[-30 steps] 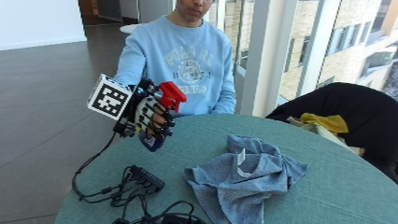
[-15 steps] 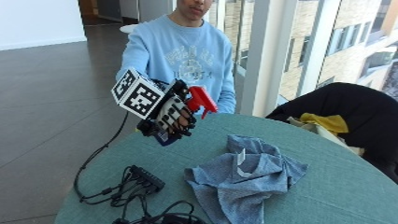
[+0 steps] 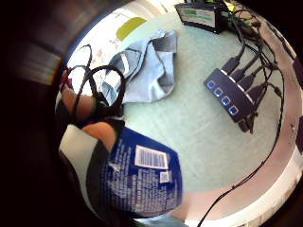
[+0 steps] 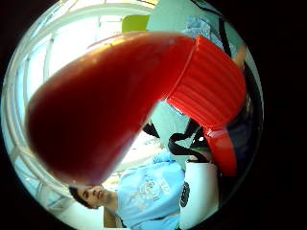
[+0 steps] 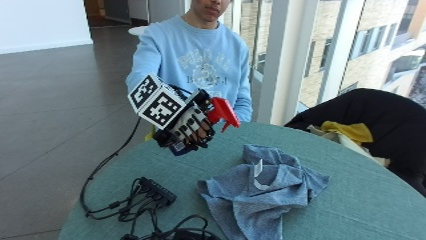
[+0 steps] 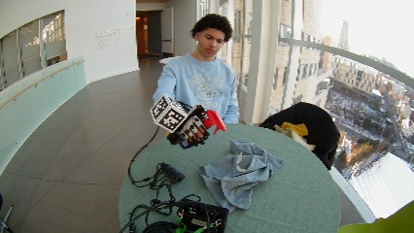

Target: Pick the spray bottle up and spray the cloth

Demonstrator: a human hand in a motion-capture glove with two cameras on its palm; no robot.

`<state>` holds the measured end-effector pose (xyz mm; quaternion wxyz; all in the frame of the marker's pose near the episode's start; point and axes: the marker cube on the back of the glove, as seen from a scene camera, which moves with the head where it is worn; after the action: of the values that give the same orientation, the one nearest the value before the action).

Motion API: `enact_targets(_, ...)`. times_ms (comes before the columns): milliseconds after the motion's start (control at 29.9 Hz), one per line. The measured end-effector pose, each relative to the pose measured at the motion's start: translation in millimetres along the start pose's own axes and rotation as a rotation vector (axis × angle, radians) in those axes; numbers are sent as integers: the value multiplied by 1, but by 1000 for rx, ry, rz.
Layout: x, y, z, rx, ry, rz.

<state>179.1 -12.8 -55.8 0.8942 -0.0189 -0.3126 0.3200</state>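
Spray bottle held up over the table's near edge.
We see the right hand [image 5: 188,126] with its fingers wrapped round the spray bottle [image 5: 219,112] (red trigger head, dark blue labelled body), raised above the green table [image 5: 373,190], apart from the crumpled blue cloth [image 5: 263,187].

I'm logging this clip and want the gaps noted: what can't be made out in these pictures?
- Blue spray bottle with red trigger head: body mostly hidden by the gloved right hand in the outside view; label print too small in the little-finger palm view.
- Nozzle opening: the red head fills the thumb-side palm view.
- Crumpled blue-grey cloth: wetness unreadable.
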Motion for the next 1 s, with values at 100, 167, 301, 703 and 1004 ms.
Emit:
enact_targets(100, -1, 0, 4, -11, 13, 3)
enact_targets(167, -2, -1, 7, -19, 20, 2)
enact_targets(301, -4, -2, 10, -29, 32, 3)
enact_targets(703, -10, -4, 13, -43, 48, 5)
enact_targets(1004, -13, -3, 15, -43, 67, -7)
